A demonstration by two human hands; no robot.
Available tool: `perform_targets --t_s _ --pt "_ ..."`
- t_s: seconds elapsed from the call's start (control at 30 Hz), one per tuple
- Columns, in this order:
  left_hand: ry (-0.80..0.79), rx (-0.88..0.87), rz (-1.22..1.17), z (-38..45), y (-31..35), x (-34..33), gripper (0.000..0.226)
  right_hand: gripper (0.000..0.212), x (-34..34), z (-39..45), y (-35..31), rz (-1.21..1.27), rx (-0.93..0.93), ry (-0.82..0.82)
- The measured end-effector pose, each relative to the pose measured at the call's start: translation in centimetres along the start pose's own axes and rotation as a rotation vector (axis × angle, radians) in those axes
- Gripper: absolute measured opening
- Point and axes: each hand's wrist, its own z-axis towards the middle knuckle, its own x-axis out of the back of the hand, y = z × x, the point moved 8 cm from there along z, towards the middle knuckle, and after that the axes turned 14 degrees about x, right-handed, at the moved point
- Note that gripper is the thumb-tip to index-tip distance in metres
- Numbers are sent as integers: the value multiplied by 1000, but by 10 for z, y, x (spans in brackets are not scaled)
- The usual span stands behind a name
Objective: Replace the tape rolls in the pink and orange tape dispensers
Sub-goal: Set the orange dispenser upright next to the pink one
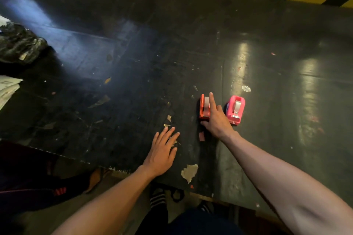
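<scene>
An orange tape dispenser point(203, 106) stands on the dark table point(133, 53), right of centre. A pink tape dispenser point(236, 109) with a metal binder clip at its near end stands just to its right. My right hand point(216, 118) rests between the two, index finger stretched along the orange dispenser's right side and thumb at its near end, loosely around it. My left hand point(164, 151) lies flat on the table near the front edge, fingers spread, holding nothing.
A black crumpled plastic bag point(18, 44) and a stack of papers point(7, 87) sit at the left edge. Tape scraps and a torn paper patch point(189, 172) litter the surface. A small clear disc point(246, 88) lies beyond the pink dispenser. Yellow-black striped wall at the back.
</scene>
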Motion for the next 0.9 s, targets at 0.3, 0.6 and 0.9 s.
perform_targets --t_s 0.3,0.6,0.9 --pt "71 -6 -91 -1 -15 6 60 69 27 -142 61 -331 -237 378" --pt "87 29 -54 26 2 19 57 42 7 -179 97 -118 -325 383" --pt "134 265 -229 55 -34 64 50 43 -62 -49 -41 53 122 -69"
